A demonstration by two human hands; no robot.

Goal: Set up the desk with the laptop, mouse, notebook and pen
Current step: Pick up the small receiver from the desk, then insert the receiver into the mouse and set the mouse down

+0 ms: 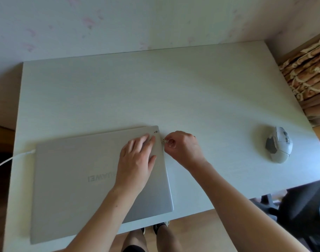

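Now: left hand [137, 159] flat on closed Huawei laptop [79, 180]; right hand [181, 148] pinches small plug [163, 140] at its side; I should align squarely before pushing.

A tiny object [164, 140] pinched in the right hand [181, 148] is too small to identify; the white cable [11, 158] runs off-frame left.

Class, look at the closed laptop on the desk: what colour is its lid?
Silver-grey; the laptop lid shows best in the head view, the only view.

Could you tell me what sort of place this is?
Probably a home bedroom or study: a white desk against floral wallpaper, a patterned bedcover beside it, and an office chair.
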